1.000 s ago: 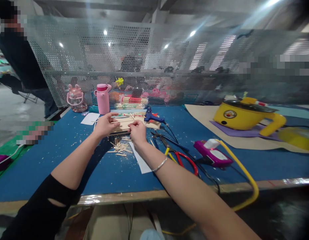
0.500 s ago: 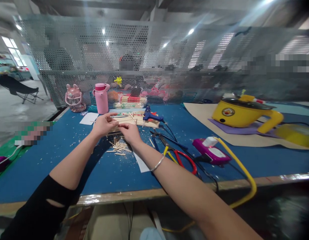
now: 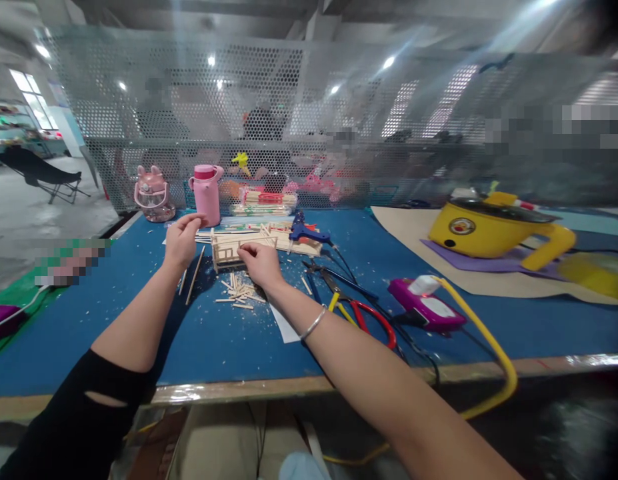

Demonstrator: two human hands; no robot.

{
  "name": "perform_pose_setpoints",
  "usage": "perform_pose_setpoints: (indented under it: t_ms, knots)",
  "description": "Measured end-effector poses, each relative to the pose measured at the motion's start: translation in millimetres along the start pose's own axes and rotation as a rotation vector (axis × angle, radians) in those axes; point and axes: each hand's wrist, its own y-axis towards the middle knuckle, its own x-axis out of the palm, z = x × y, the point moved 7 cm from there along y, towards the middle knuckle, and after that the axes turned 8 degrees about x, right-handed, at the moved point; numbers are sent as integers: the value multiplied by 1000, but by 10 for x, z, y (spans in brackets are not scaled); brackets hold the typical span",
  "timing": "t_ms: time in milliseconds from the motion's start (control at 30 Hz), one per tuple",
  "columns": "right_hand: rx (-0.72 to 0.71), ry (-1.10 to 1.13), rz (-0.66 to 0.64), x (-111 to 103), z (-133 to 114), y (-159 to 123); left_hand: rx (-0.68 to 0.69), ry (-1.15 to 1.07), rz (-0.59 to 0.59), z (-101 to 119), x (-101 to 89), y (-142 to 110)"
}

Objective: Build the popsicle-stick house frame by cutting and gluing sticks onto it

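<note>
Many sticks (image 3: 239, 289), blue table (image 3: 229, 357), perforated screen (image 3: 189, 113) behind.

The right hand (image 3: 260, 265) is positioned at the front of a small stick frame (image 3: 221, 255) on the blue counter (image 3: 229, 360); its grip is unclear. The left hand (image 3: 181, 240) is raised to the left of the frame, near the pink bottle (image 3: 207, 200), with fingertips together. Cut stick pieces (image 3: 237, 291) lie in front of the frame. A blue glue gun (image 3: 311, 233) rests to its right. A yellow pot (image 3: 479, 230) stands farther right.
</note>
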Motion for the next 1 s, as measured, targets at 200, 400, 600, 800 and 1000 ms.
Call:
perform_pose_setpoints:
  t_ms: [200,400,600,800,1000]
  knots:
    - [1,16,-11,-5,-4,-9,-56,33,88,-82,-101,-9]
    - [-16,10,-11,2,8,0,-20,25,30,-72,-22,-25]
    - [-21,5,-6,9,19,4,6,51,-70,-40,84,-68]
    - [-27,14,-11,0,7,4,36,143,-206,-41,202,-123]
    - [-13,22,-10,14,-22,-18,120,327,-305,103,272,-183]
